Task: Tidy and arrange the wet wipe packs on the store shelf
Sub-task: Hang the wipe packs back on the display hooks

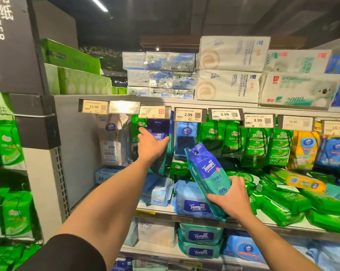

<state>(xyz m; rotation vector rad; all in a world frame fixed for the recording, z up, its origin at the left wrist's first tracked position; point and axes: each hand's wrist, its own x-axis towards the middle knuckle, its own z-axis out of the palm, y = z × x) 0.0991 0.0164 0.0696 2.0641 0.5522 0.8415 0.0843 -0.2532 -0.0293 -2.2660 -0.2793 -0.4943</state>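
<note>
Far left rack: green wipe packs (11, 145) hang and stand beside the grey shelf upright.
White pouch: a white Vinda pouch (111, 141) hangs at the left end of the hanging row, under the 15.90 price tag (94, 107).
Left hand: the left hand (151, 144) reaches up with fingers straight and spread, thumb out to the right, its fingertips against a hanging dark blue Tempo pack (159, 133); it curls round nothing.
Shelf board below: pale blue Tempo packs (192, 202) lie flat on the shelf (157, 209), just left of the right hand.
Held pack: a blue and teal Tempo wipe pack (208, 173) stands tilted in front of the hanging row, its top leaning left, its lower end in the right hand.
Right hand: the right hand (230, 199) grips that pack from below, thumb across its front, fingers curled behind.
Right side: green 999 packs (259, 147) hang under the 3.99 tags; more green packs (286, 200) lie in a loose heap on the shelf, with a yellow pack (302, 182) on top.
Top shelf: stacked tissue bundles (229, 69).
</note>
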